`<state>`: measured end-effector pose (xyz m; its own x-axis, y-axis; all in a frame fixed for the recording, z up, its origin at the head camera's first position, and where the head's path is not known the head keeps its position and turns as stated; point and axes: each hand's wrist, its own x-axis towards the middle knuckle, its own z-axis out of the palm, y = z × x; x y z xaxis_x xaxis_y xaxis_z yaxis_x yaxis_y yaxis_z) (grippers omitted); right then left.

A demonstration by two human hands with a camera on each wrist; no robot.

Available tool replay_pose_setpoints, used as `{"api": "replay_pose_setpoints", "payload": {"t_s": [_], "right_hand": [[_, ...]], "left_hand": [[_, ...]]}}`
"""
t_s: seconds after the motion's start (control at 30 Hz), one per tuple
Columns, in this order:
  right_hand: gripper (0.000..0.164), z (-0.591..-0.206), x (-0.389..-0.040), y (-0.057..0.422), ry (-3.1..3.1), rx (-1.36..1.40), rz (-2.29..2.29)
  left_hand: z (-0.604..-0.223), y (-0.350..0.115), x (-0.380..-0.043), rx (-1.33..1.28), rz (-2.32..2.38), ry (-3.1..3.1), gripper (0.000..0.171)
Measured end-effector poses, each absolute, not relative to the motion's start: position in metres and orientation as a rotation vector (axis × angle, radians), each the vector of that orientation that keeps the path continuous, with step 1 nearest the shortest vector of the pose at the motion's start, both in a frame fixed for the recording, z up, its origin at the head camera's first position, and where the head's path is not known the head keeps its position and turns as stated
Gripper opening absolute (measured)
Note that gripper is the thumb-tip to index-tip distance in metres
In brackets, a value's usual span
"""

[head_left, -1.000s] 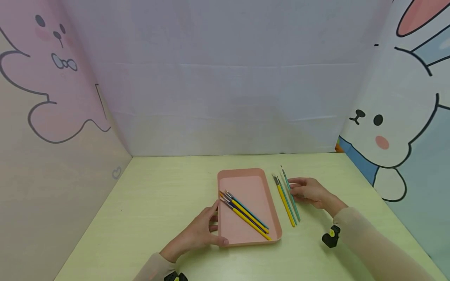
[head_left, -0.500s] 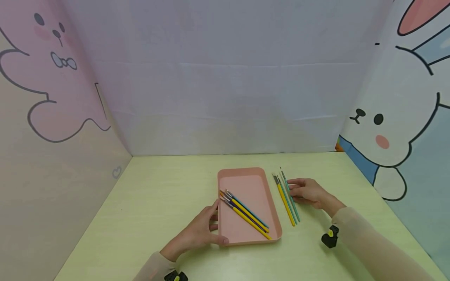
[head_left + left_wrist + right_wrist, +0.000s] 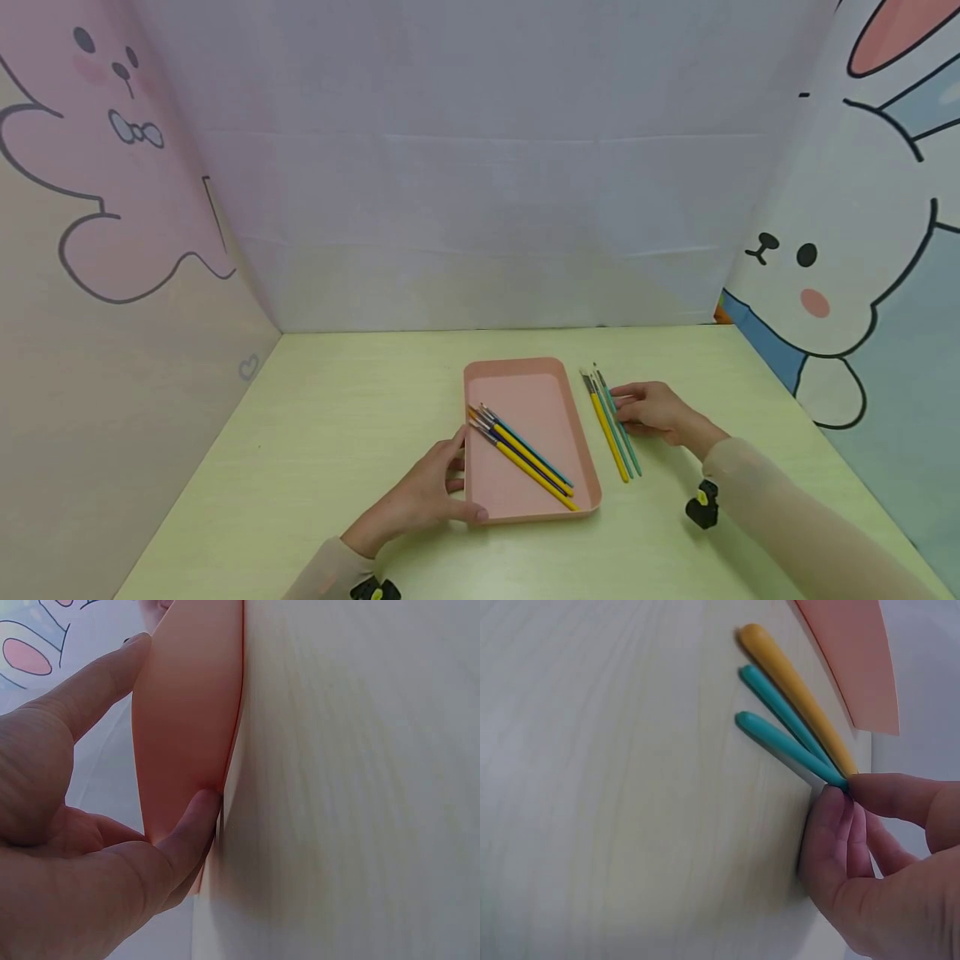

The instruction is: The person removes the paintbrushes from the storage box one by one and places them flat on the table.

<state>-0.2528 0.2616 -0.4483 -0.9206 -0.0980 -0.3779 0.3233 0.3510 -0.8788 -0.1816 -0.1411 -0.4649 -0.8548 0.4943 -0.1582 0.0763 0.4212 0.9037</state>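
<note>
My left hand (image 3: 427, 487) holds the near left corner of a pink tray (image 3: 525, 387), with the thumb at the front side and the fingers along the left wall. In the left wrist view the fingertips meet the tray's outer wall (image 3: 187, 712). Right of the tray, my right hand (image 3: 656, 410) pinches a teal paintbrush (image 3: 784, 744) between thumb and fingertips. This brush lies close beside a second teal paintbrush (image 3: 776, 701) and a yellow paintbrush (image 3: 795, 682) on the table. The fingers hide part of the pinched brush in the right wrist view.
Several paintbrushes (image 3: 525, 462) with yellow, dark blue and blue handles lie slanted inside the tray, their bristles at its left rim. The pale wooden table (image 3: 360, 392) meets a white back wall (image 3: 480, 208). Cartoon-printed panels (image 3: 840, 275) stand at both sides.
My right hand has shifted slightly left, bringing the pinched teal paintbrush closer to the other two; its bristle end has moved left and nearer to me. The left hand and tray stay put.
</note>
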Motion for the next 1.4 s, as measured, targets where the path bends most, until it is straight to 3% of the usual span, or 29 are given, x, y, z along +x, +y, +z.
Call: {"api": "replay_pose_setpoints", "payload": {"t_s": [1.4], "right_hand": [[0.054, -0.442, -0.256, 0.247, 2.429, 0.267, -1.359]], "left_hand": [[-0.465, -0.142, -0.182, 0.49, 1.426, 2.267, 0.13]]}}
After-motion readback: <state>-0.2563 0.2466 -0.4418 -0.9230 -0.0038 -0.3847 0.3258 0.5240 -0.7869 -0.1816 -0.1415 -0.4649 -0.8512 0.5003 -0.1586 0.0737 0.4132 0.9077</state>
